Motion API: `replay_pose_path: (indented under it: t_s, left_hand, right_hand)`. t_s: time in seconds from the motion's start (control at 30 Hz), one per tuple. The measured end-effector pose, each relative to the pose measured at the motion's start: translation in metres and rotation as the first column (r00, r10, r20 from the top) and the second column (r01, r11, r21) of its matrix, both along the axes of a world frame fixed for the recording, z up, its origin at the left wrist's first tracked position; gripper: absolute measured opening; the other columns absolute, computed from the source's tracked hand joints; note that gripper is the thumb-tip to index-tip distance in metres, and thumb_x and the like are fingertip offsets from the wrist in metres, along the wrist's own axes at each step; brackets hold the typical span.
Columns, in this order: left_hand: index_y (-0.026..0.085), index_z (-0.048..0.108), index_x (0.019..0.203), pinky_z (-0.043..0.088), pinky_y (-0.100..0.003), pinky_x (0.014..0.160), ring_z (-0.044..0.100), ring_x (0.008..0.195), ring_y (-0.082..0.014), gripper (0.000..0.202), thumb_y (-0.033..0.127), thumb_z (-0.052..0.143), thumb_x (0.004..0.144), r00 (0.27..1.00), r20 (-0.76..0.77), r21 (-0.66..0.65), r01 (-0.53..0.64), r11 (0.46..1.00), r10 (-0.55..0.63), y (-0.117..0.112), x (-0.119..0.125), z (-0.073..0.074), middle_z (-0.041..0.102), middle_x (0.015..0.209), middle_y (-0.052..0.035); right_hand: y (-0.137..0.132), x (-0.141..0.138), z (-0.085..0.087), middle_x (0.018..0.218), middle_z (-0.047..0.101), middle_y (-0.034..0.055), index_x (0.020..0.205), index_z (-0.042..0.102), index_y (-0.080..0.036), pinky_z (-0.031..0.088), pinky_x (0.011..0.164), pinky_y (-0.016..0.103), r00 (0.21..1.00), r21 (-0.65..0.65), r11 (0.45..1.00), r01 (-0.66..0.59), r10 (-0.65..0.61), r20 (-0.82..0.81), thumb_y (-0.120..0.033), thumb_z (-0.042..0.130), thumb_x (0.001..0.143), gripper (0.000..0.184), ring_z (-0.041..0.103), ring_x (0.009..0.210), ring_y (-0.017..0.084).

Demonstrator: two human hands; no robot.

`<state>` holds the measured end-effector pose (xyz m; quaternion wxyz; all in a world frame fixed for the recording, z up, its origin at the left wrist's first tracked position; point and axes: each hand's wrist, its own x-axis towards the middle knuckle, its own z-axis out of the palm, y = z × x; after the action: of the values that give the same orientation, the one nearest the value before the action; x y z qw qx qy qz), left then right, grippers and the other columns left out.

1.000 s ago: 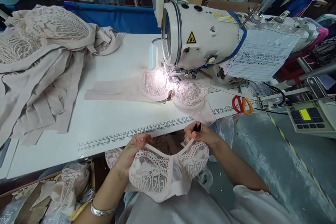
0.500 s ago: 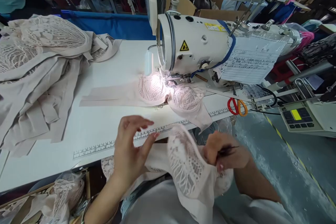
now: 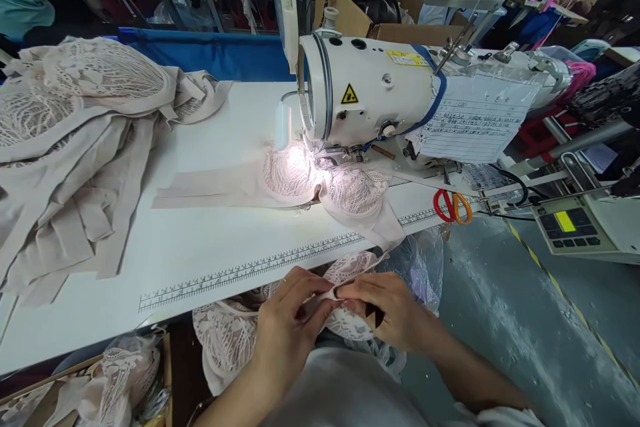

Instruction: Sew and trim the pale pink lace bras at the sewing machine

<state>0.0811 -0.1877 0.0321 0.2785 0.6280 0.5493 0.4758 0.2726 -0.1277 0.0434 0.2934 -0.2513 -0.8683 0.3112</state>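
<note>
Over my lap, at the table's front edge, my left hand is closed, pinching the pale edge of a lace bra. Close beside it my right hand pinches the same edge, fingertips almost meeting. A small dark object shows against the right palm; its kind is unclear. More lace cups hang left of my left hand. Under the lit needle of the sewing machine lies another beige bra, its band stretched leftward on the white table.
A heap of beige bras covers the table's left side. Scissors with red and orange handles rest by the printed ruler. At lower left stands a box of lace pieces. A control panel is on the right.
My left hand, open and apart before, has come in and closed on the bra's edge. My right hand has moved left to meet it, and the raised cup has been lowered and turned.
</note>
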Motion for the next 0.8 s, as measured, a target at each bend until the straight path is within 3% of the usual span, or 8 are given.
replay_pose_path:
  t_s: [0.13,0.2,0.27,0.33,0.43,0.5,0.67,0.8]
  left_hand:
    - [0.021,0.067,0.086,0.045,-0.018,0.050,0.062,0.069,-0.0129,0.010,0.013,0.062,0.088,0.992,0.120,-0.078,-0.027,0.997,0.036,-0.002,-0.003,0.000,0.064,0.080,-0.0018]
    - [0.022,0.069,0.086,0.043,-0.018,0.049,0.060,0.067,-0.0124,0.010,0.014,0.062,0.089,0.989,0.142,-0.081,-0.028,0.996,0.039,-0.002,-0.004,0.000,0.063,0.079,-0.0014]
    - [0.023,0.070,0.087,0.043,-0.018,0.051,0.059,0.068,-0.0125,0.010,0.014,0.064,0.088,0.987,0.155,-0.088,-0.037,0.995,0.051,-0.001,-0.008,0.000,0.063,0.080,-0.0011]
    - [0.023,0.069,0.085,0.046,-0.020,0.057,0.061,0.074,-0.0141,0.008,0.015,0.066,0.087,0.980,0.187,-0.115,-0.040,0.993,0.062,0.000,-0.016,-0.001,0.065,0.081,-0.0016]
    - [0.024,0.070,0.086,0.048,-0.021,0.062,0.062,0.081,-0.0160,0.004,0.020,0.069,0.087,0.956,0.287,-0.185,-0.014,0.983,0.067,0.000,-0.033,-0.005,0.066,0.088,-0.0032]
    - [0.025,0.070,0.088,0.049,-0.021,0.065,0.061,0.083,-0.0157,0.003,0.022,0.070,0.087,0.936,0.337,-0.212,-0.029,0.977,0.101,-0.001,-0.042,-0.010,0.065,0.090,-0.0029]
    - [0.024,0.071,0.081,0.049,-0.021,0.065,0.060,0.083,-0.0155,0.004,0.025,0.075,0.083,0.905,0.356,-0.226,-0.157,0.961,0.232,-0.006,-0.045,-0.023,0.063,0.087,-0.0020]
    - [0.023,0.072,0.080,0.048,-0.025,0.066,0.059,0.085,-0.0177,0.005,0.026,0.076,0.082,0.906,0.290,-0.196,-0.259,0.946,0.308,-0.009,-0.040,-0.027,0.065,0.087,-0.0030]
  right_hand:
    - [0.003,0.005,-0.015,0.100,0.070,0.0116,0.088,0.069,-0.017,0.051,0.061,0.026,0.967,0.334,0.917,0.218,-0.250,0.055,-0.016,0.059,0.096,0.012,0.062,0.073,0.015]
    - [0.006,0.007,-0.020,0.112,0.071,0.0139,0.084,0.069,-0.017,0.051,0.062,0.028,0.957,0.405,0.886,0.226,-0.280,0.078,-0.013,0.059,0.095,0.015,0.062,0.076,0.017]
    - [0.010,0.010,-0.019,0.104,0.073,0.0117,0.085,0.069,-0.016,0.051,0.063,0.029,0.978,0.332,0.932,0.145,-0.186,0.094,-0.012,0.057,0.096,0.017,0.063,0.079,0.019]
    - [0.015,0.017,-0.013,0.085,0.071,0.0074,0.081,0.068,-0.017,0.050,0.062,0.027,0.998,0.099,0.995,0.014,-0.021,0.064,-0.018,0.057,0.097,0.019,0.063,0.074,0.017]
    - [0.024,0.033,0.000,0.075,0.066,0.0049,0.073,0.068,-0.018,0.049,0.058,0.023,0.988,-0.279,0.948,-0.154,0.152,-0.028,-0.039,0.060,0.098,0.033,0.060,0.064,0.013]
    - [0.030,0.044,0.006,0.080,0.067,0.0061,0.076,0.070,-0.018,0.051,0.058,0.023,0.988,-0.379,0.913,-0.153,0.143,-0.054,-0.043,0.064,0.095,0.033,0.062,0.067,0.013]
    - [0.032,0.049,0.006,0.084,0.071,0.0069,0.082,0.070,-0.020,0.055,0.069,0.029,0.997,-0.234,0.970,0.070,-0.072,-0.003,-0.029,0.068,0.094,0.014,0.067,0.079,0.017]
    - [0.027,0.038,-0.001,0.078,0.069,0.0038,0.077,0.057,-0.022,0.053,0.062,0.028,0.982,-0.029,0.983,0.182,-0.183,-0.046,-0.019,0.064,0.093,0.018,0.066,0.070,0.016]
